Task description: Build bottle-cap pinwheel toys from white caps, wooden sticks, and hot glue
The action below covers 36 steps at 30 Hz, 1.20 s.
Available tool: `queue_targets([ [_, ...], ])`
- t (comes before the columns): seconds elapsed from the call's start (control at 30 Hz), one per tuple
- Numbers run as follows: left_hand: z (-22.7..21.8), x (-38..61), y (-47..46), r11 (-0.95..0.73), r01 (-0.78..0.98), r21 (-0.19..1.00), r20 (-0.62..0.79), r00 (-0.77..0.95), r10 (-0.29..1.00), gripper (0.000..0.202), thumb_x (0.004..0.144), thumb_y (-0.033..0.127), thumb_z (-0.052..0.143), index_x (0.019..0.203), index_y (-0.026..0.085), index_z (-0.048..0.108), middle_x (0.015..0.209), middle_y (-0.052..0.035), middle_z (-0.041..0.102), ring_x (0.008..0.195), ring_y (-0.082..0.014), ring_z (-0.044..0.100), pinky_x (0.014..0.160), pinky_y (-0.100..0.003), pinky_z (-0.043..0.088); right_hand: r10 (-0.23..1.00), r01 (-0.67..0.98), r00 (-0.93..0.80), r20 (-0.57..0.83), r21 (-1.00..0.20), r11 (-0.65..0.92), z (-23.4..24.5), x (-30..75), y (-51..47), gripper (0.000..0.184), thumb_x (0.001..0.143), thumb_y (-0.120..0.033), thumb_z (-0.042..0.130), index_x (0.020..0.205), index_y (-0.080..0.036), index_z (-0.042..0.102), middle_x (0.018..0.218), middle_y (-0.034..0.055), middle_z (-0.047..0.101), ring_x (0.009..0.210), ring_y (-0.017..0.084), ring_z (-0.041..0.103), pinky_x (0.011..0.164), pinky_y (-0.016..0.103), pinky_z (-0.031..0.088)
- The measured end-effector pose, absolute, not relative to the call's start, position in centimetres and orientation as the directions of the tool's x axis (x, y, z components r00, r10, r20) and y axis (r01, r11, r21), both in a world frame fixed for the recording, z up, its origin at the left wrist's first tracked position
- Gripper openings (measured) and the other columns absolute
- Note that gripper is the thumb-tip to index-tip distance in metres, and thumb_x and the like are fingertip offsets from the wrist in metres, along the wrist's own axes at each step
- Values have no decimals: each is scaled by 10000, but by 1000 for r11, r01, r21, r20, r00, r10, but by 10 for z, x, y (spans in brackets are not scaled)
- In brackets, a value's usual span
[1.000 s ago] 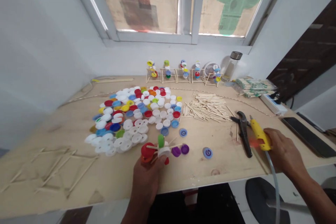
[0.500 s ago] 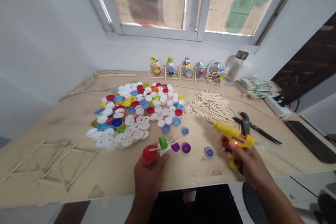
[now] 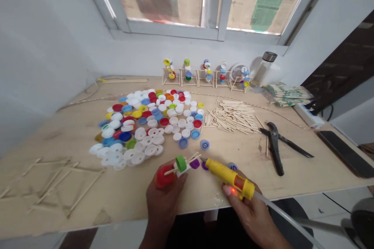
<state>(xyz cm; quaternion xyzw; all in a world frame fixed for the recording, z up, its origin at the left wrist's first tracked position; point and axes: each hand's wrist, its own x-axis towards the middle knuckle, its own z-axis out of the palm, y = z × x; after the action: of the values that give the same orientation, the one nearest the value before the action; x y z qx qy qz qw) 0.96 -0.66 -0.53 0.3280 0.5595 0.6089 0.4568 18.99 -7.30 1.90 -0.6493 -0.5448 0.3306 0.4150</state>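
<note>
Cap assembly (image 3: 181, 164) sits pinched by the left hand (image 3: 164, 198); right hand (image 3: 250, 211) grips glue gun (image 3: 226, 173).

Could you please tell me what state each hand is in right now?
Left hand: closed, holding a cap-and-stick piece.
Right hand: closed, holding a yellow glue gun.

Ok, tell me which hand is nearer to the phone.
Right. The right hand, gripping the glue gun, is left of the phone; the left hand, holding the caps, is farther left.
</note>
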Motion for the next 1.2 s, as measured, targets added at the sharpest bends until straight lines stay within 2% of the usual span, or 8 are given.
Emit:
queue_targets([
  [0.1,-2,11,-7,14,-126,992,-63,-395,916,380,544,373,812,844,172,694,832,-37,726,806,-224,681,797,-350,541,979,536,162,127,-844,20,19,184,-72,211,878,-403,529,892,-220,633,764,23,645,778,194,638,635,245,531],
  [0.23,-2,13,-7,0,-77,997,-32,-421,906,401,554,402,798,864,168,700,829,-47,728,798,-229,678,785,-351,541,960,627,125,252,-770,120,21,180,-70,195,903,-367,483,790,-231,565,667,-2,586,612,159,587,531,242,479],
  [0.37,-2,13,-8,-5,-31,1000,-9,-429,903,394,561,402,791,867,172,697,822,-51,727,802,-233,677,794,-360,539,933,680,104,344,-710,186,24,179,-68,201,905,-364,479,768,-225,528,687,6,584,602,156,579,496,244,449],
  [0.77,-5,9,-8,40,-23,999,-46,-396,917,366,581,352,781,888,181,682,868,-46,724,831,-221,670,822,-349,519,952,664,126,279,-737,128,23,174,-64,239,898,-343,497,699,-216,456,639,-33,478,555,115,506,520,242,412],
  [1.0,-1,12,-9,29,-74,997,-56,-394,917,358,577,332,782,886,185,676,870,-39,723,826,-211,668,817,-339,522,941,708,128,312,-693,134,25,174,-64,231,902,-348,491,715,-215,467,638,-28,494,573,127,524,538,256,418],
  [1.2,-2,11,-7,24,-50,998,-42,-404,914,388,562,388,789,865,171,684,847,-48,724,807,-222,674,790,-344,538,931,723,119,344,-673,157,26,176,-63,241,896,-368,484,705,-221,485,633,-16,534,561,138,538,507,257,418],
])
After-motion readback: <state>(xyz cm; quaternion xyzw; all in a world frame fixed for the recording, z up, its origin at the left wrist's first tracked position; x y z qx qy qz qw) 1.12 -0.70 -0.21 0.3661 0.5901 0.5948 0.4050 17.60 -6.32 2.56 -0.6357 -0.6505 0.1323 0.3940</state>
